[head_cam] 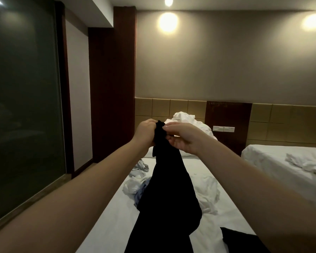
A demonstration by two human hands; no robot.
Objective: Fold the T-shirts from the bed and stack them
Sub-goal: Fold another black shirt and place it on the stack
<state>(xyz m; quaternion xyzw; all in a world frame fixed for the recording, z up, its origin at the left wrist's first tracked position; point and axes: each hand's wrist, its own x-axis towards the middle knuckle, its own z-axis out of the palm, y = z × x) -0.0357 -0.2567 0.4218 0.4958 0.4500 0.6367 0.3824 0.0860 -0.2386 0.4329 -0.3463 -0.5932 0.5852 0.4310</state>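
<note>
Black T-shirt [164,189], soft, light, limp: we hold it bunched above the bed [106,216], left hand [146,133] gripping, right hand [181,137] pinching; best retaken at the shoulders.

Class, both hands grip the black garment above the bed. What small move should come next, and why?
Probably draw the left hand and right hand apart along the top edge. Both grip the black T-shirt bunched at one spot, so it hangs as a narrow column over the bed; spreading it should let it lie flat for folding.
</note>
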